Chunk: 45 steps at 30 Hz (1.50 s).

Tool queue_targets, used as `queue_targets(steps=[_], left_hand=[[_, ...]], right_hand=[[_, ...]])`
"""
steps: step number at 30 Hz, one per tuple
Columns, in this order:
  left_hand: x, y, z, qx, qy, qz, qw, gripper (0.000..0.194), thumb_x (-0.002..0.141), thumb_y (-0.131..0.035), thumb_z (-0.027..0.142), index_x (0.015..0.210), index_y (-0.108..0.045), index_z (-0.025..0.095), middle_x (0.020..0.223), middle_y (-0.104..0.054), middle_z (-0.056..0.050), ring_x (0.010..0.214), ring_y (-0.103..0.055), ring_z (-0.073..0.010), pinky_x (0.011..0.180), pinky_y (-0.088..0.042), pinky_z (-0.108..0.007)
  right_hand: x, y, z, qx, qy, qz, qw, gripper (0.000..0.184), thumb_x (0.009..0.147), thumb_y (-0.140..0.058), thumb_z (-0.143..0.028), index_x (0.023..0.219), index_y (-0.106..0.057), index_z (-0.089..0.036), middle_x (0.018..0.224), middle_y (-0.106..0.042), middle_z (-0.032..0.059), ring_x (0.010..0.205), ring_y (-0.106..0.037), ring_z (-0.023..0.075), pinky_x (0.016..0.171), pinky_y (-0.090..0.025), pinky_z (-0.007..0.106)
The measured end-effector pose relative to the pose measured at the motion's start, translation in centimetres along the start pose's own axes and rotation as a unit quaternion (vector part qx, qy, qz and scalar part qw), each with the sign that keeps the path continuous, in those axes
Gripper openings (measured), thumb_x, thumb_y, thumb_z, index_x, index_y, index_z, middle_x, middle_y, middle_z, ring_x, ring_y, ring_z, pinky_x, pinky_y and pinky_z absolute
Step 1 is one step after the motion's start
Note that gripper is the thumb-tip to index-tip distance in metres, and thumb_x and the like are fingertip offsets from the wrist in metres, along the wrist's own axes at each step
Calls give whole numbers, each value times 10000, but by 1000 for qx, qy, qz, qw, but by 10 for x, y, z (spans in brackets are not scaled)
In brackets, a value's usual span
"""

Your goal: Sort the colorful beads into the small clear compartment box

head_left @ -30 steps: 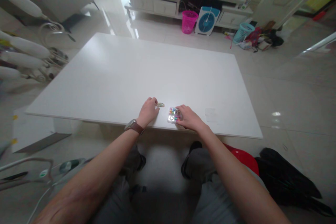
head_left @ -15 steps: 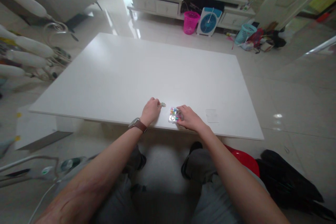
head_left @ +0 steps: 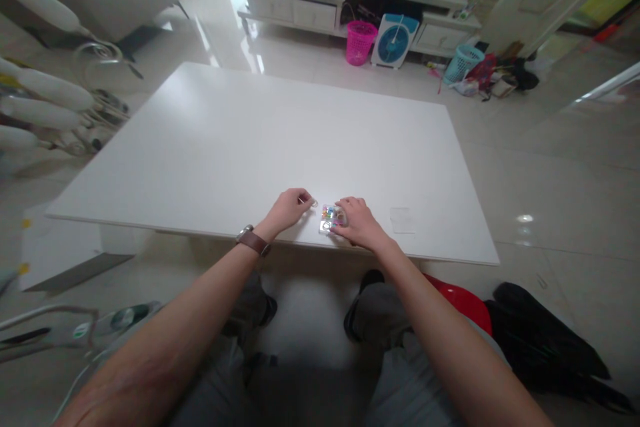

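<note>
White worktop (head_left: 250, 133) before you; your left hand (head_left: 289, 208) pinches a small ring (head_left: 313, 202), just left of the bead box (head_left: 331, 219); your right hand (head_left: 357, 223) grips it.

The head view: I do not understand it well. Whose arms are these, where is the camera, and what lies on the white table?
The camera sits on a person's head and looks forward and down, so both arms are that person's own. The left hand, with a wristwatch, pinches a small pale item too small to identify. The right hand rests on a small clear box of colourful bits, near the front edge of the white table. A clear flat piece lies to the right.
</note>
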State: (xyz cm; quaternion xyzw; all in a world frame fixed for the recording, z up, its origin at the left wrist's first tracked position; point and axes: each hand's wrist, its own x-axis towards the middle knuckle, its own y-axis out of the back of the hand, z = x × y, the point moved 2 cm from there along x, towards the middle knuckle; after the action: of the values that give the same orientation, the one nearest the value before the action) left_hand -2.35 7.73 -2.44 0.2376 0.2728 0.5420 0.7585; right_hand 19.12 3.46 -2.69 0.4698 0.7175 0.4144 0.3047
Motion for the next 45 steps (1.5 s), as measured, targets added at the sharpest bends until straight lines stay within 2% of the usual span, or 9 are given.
queue_targets(steps=[3, 8, 12, 17, 20, 26, 33, 41, 45], left_hand=[[-4, -5, 11, -59, -37, -39, 997, 242, 859, -625, 366, 835, -739, 154, 792, -743, -56, 730, -610, -163, 682, -446, -274], [-10, -11, 20, -121, -45, -80, 988, 292, 834, -665, 419, 820, -760, 143, 747, -740, -54, 703, -611, -158, 665, -445, -273], [-12, -11, 21, -149, -34, -98, 983, 260, 827, -690, 390, 809, -760, 140, 739, -745, -58, 692, -630, -159, 651, -454, -269], [-14, -11, 22, -159, -23, -112, 981, 231, 815, -716, 360, 780, -751, 134, 699, -736, -56, 656, -635, -157, 633, -457, -267], [-15, -10, 23, -156, -22, -121, 980, 211, 816, -708, 336, 792, -762, 134, 709, -745, -59, 669, -650, -161, 660, -476, -271], [-13, -6, 19, -81, -21, -114, 990, 205, 804, -662, 292, 846, -793, 140, 787, -773, -73, 733, -673, -185, 694, -488, -281], [-9, -4, 13, -44, 6, -50, 998, 202, 824, -594, 231, 889, -763, 143, 810, -767, -55, 713, -673, -161, 704, -497, -257], [-10, -1, 12, -19, 13, -24, 999, 204, 835, -583, 182, 940, -754, 144, 932, -775, -70, 785, -692, -170, 775, -520, -265], [-10, 0, 12, -2, 7, -17, 1000, 204, 839, -585, 176, 942, -758, 142, 961, -778, -77, 848, -697, -184, 826, -526, -278]], right_hand=[[4, 6, -7, 74, -10, 70, 995, 334, 868, -739, -306, 1166, -641, -187, 1177, -663, 117, 1130, -577, 276, 992, -475, 440], [6, 5, -16, 258, -31, 81, 962, 131, 912, -667, -271, 1011, -680, -187, 922, -737, 40, 832, -683, 170, 760, -546, 298], [5, 1, -18, 270, -24, 81, 959, 90, 905, -659, -258, 888, -721, -195, 837, -751, 19, 780, -696, 166, 761, -546, 299], [5, -1, -19, 281, -23, 65, 957, 103, 892, -661, -237, 914, -752, -193, 859, -772, 26, 786, -714, 175, 764, -549, 301], [5, -1, -18, 252, -24, 67, 965, 93, 880, -660, -195, 883, -753, -200, 850, -771, 16, 778, -705, 170, 756, -529, 290], [3, -6, -16, 103, -2, 55, 993, 115, 882, -650, -112, 815, -713, -182, 799, -716, 22, 724, -618, 160, 716, -449, 280], [5, -14, -24, -27, 33, 5, 999, 95, 929, -640, -157, 927, -730, -186, 983, -657, 73, 984, -570, 209, 856, -450, 299], [5, -13, -29, -71, 18, -21, 997, 126, 934, -625, -170, 1010, -725, -181, 1072, -608, 94, 1028, -556, 223, 863, -474, 312], [2, -10, -33, -83, 42, -30, 995, 147, 928, -585, -133, 936, -727, -172, 1065, -605, 106, 1025, -540, 229, 868, -485, 324]])
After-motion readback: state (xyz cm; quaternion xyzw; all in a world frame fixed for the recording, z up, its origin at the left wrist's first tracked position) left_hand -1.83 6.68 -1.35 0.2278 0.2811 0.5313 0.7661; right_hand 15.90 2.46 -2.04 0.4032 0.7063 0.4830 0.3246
